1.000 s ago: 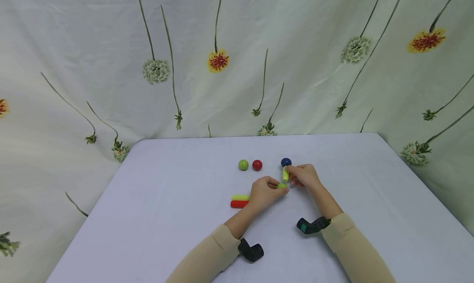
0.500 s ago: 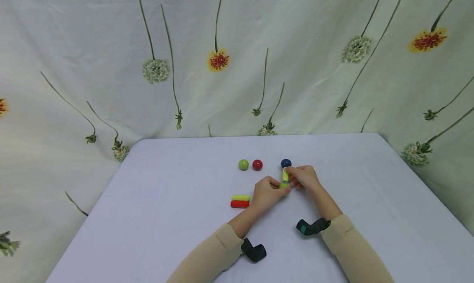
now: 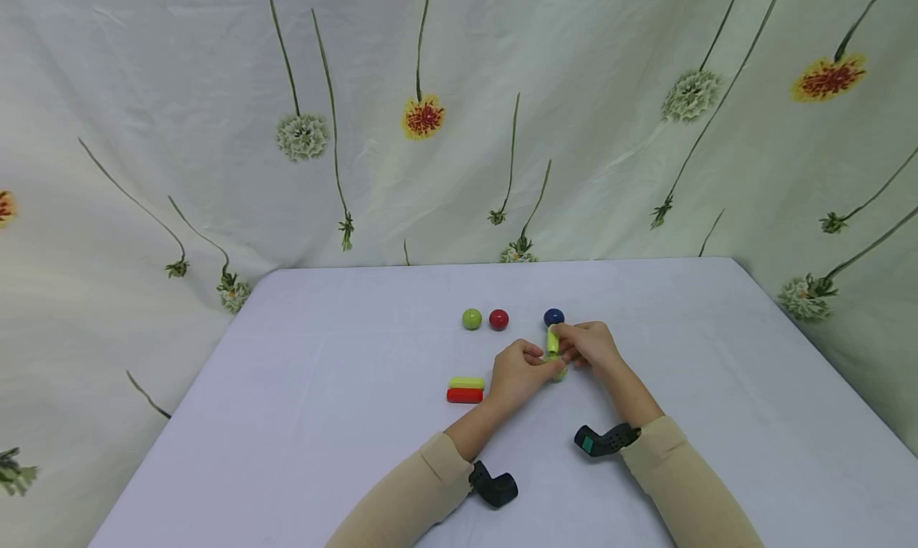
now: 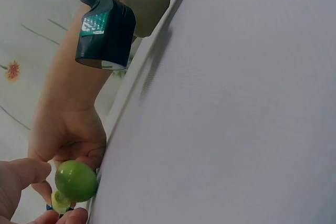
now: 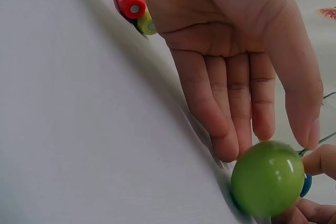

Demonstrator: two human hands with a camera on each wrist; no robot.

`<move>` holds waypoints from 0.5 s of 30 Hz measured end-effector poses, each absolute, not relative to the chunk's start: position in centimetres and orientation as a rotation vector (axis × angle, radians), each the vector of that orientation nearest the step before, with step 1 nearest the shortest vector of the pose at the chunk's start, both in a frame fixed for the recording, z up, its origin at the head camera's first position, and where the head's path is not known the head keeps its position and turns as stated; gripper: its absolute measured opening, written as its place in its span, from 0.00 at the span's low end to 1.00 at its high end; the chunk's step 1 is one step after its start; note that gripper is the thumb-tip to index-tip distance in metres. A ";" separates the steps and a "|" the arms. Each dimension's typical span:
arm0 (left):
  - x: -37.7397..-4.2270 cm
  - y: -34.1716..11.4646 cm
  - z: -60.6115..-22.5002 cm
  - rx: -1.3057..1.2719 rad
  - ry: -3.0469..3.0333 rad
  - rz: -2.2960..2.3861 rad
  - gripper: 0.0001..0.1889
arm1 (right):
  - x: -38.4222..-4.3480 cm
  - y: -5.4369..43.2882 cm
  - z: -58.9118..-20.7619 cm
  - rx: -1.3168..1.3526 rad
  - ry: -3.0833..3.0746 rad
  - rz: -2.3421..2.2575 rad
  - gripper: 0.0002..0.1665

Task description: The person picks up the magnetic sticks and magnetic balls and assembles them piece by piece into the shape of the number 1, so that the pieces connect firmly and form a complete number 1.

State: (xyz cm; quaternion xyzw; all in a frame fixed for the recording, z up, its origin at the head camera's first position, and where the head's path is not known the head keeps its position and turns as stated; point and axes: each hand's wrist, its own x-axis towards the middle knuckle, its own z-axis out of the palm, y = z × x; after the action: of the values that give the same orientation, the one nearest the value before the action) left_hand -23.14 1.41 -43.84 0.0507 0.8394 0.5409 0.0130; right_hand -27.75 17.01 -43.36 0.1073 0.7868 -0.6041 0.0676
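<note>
In the head view my right hand (image 3: 590, 344) pinches a short yellow magnetic rod (image 3: 552, 341) standing lengthwise away from me. A blue ball (image 3: 554, 317) sits at its far end. At its near end is a green ball (image 3: 559, 373), partly hidden behind my left hand (image 3: 518, 370). The right wrist view shows the left fingers (image 5: 239, 98) stretched out close over the green ball (image 5: 268, 178), with the thumb apart from it. From the left wrist, the green ball (image 4: 76, 181) appears against the end of the yellow rod (image 4: 60, 202).
Another green ball (image 3: 471, 319) and a red ball (image 3: 498, 319) lie farther back on the white table (image 3: 344, 420). To the left of my left hand, a second yellow rod (image 3: 466, 382) lies alongside a red rod (image 3: 464, 395). A flowered curtain (image 3: 602, 134) hangs behind.
My left hand has shifted slightly right. The green ball went from between its fingertips to the near end of the yellow rod, and the fingers loosened. My right hand stays on the rod.
</note>
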 end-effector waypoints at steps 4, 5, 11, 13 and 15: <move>-23.1 1.4 -43.8 0.154 2.621 1.691 0.19 | -27.7 17.0 -43.5 0.327 2.379 -1.811 0.17; -23.0 1.5 -43.8 0.152 2.626 1.684 0.19 | -27.6 17.1 -43.6 0.324 2.378 -1.814 0.17; -22.4 2.2 -43.8 0.236 2.663 1.584 0.20 | -27.5 17.1 -44.0 0.329 2.396 -1.868 0.18; -22.2 2.5 -44.0 0.293 2.671 1.546 0.19 | -27.5 17.0 -44.1 0.335 2.407 -1.885 0.18; -21.9 2.7 -44.1 0.352 2.678 1.526 0.18 | -27.5 16.8 -44.1 0.340 2.411 -1.897 0.17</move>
State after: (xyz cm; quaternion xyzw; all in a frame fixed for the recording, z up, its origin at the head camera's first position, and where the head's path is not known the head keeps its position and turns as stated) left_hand -21.95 2.71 -44.09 0.1134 0.8631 0.4918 0.0195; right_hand -27.48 16.83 -44.09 0.1101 0.7809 -0.6143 0.0275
